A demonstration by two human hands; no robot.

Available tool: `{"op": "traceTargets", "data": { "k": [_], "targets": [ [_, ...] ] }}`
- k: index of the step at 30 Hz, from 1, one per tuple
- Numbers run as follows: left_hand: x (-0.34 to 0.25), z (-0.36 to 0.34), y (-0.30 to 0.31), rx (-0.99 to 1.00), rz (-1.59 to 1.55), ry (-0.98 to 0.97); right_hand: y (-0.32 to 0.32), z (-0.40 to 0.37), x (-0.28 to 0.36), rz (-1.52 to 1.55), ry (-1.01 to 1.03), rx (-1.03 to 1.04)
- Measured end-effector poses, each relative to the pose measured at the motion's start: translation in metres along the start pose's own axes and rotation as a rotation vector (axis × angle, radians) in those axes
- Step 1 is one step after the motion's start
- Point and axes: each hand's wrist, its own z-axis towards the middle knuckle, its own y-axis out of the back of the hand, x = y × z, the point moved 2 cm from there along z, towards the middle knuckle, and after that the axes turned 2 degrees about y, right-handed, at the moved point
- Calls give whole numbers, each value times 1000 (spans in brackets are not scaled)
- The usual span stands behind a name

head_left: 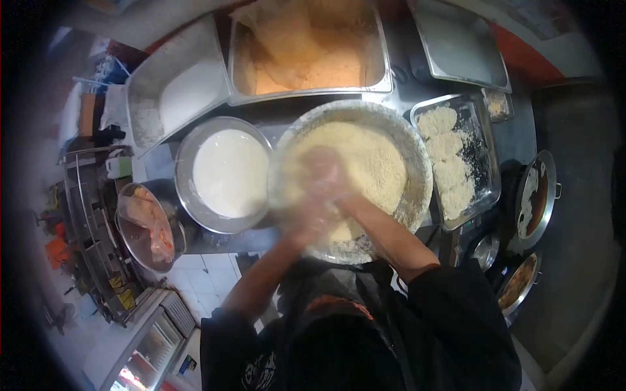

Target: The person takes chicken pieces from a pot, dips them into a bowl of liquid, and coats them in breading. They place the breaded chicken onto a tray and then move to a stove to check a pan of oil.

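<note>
Both my hands are over a large metal bowl (417,189) of pale yellow crumbs (385,166), close together and smeared by motion. My right hand (324,173) reaches toward the bowl's middle. Nearer me and a little to the left, my left hand (312,218) is at the crumbs too. The blur hides the fingers and whatever may be between them. Left of the crumbs stands a metal bowl (186,186) of white batter (231,173). On the right, several crumb-coated pieces (450,163) lie along one side of a rectangular metal tray (486,173).
Behind the bowls are a pan of white powder (192,98), a pan of orange crumbs (313,75) and another deep metal pan (460,45). A pot (134,244) holding a plastic bag of pinkish pieces (150,221) is at left. Two round pans (538,195) stand at far right.
</note>
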Motion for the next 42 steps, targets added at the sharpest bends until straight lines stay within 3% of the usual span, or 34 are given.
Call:
{"op": "traceTargets", "data": {
  "k": [1, 2, 4, 5, 6, 7, 9, 10, 12, 14, 16, 17, 18, 19, 21, 24, 25, 27, 29, 32, 35, 36, 38, 42],
  "targets": [
    [4, 5, -5, -94, 755, 24, 7, 4, 2, 83, -42, 16],
    [29, 18, -15, -93, 1383, -145, 28, 3, 20, -515, 379, -3],
    [60, 28, -26, -71, 1992, -332, 49, -9, 50, -1130, 776, -22],
    [61, 36, -25, -480, 2877, -49, 61, -7, 51, -819, 251, 103],
    [66, 39, -29, -745, 3295, 97, 69, -8, 46, -474, -250, 209],
    [71, 41, -33, -1038, 3670, 400, 79, -17, 40, -510, -288, 241],
    [93, 37, -41, -1249, 3575, 391, 96, -41, 17, -548, -322, 260],
    [107, 39, -47, -1236, 3585, 384, 100, -55, 3, -413, -503, 212],
    [127, 39, -54, -1453, 3404, 490, 103, -62, 2, -278, -680, 155],
    [133, 34, -54, -1386, 3418, 379, 100, -54, 22, -547, -614, 272],
    [126, 15, -44, -1295, 3436, 293, 80, -55, 7, -584, -611, 272],
    [110, 0, -34, -810, 3823, -137, 79, -54, 1, -624, -606, 274],
    [105, -4, -27, -168, 4041, -656, 83, -52, 4, -638, -625, 251],
    [108, 2, -27, -106, 4035, -637, 85, -51, 9, -639, -618, 272],
    [114, 9, -33, -137, 3635, -952, 87, -49, 10, -643, -625, 278],
    [119, 16, -41, -159, 3574, -955, 71, -50, -13, -600, -613, 250],
    [122, 18, -42, -137, 3575, -939, 62, -50, -24, -526, -711, 169],
    [124, 19, -43, -354, 3487, -976, 63, -56, -30, -453, -811, 77],
    [119, 17, -44, -310, 3505, -959, 61, -63, -29, -562, -710, 108],
    [120, 16, -46, -286, 3524, -938, 33, -72, -76, -545, -624, 99],
    [128, 20, -48, -296, 3528, -926, 67, -60, -19, -489, -743, 250],
    [129, 20, -49, -303, 3529, -927, 57, -67, -35, -490, -745, 247],
    [130, 20, -51, -280, 3507, -954, 29, -86, -83, -529, -676, -62],
    [124, 18, -48, -297, 3414, -1060, 63, -75, -23, -483, -782, 165]
  ]
}}
